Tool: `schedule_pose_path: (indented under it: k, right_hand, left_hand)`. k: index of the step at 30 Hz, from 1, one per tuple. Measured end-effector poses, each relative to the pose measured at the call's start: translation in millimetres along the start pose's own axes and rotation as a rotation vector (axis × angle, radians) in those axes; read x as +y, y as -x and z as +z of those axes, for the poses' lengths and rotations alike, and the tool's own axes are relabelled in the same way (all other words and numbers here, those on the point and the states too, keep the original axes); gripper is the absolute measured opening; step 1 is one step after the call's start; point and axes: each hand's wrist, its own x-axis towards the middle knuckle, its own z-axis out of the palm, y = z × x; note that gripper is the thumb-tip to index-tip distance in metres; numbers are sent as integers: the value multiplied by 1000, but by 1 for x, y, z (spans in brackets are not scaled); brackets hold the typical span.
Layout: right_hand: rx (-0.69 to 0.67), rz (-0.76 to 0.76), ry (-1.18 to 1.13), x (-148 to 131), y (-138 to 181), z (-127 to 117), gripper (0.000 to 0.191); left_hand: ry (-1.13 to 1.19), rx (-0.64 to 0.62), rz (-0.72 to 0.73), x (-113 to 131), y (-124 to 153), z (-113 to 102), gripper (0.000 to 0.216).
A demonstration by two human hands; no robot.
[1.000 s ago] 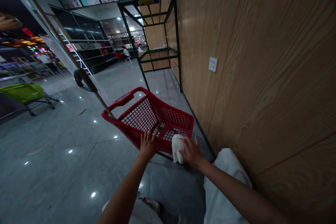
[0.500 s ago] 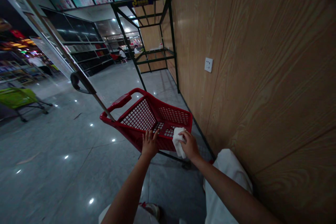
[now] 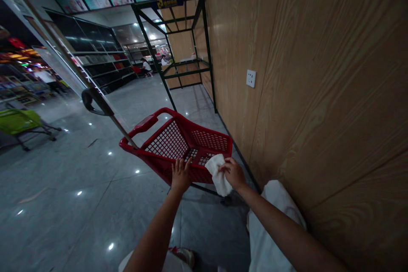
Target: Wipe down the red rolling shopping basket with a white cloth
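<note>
A red plastic shopping cart (image 3: 149,153) with lattice walls stands in front of me beside the wood-panelled wall. On its near rim rests my left hand (image 3: 181,175), fingers spread and lying over the edge with nothing in them. My right hand (image 3: 234,173) pinches a white cloth (image 3: 218,176) at the cart's near right corner. The cloth hangs down over or just in front of the cart's side; whether it touches the plastic I cannot tell.
The wood-panelled wall (image 3: 287,72) with a socket (image 3: 251,78) runs along the right. A dark metal frame rack (image 3: 210,51) stands beyond the cart. A metal pole with a black handle (image 3: 97,102) slants at left. A green cart (image 3: 22,120) and people are farther off.
My right hand has moved slightly right, and the white cloth now hangs more spread out and lower. My left hand stays on the cart's rim.
</note>
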Motion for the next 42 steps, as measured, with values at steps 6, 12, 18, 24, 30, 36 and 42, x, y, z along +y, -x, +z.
schedule_pose_path:
  k: [6,12,18,24,30,36,42]
  right_hand:
    - [321,-5,5,-9,-16,-27,27]
    - [541,-238,36,-34,-33,-65,26]
    - [274,-23,-124,-21,-10,-4,21]
    - [56,22,129,1,7,18,26]
    - [-248,-399,409,-2,1,10,47]
    - [-483,-393,614,28,-5,8,55]
    - [-489,-293,699,16,1,28,49]
  left_hand:
    - [-19,-6,-19,-2,0,5,80]
    - [-7,8,-30,-1,-1,9,74]
    - [-13,8,-36,-1,-3,11,74]
    - [-23,6,-32,-1,-2,10,72]
    - [-37,28,-36,0,-2,13,70]
    - [-45,52,20,-6,-3,4,57]
    - [14,-14,170,-6,-17,-11,29]
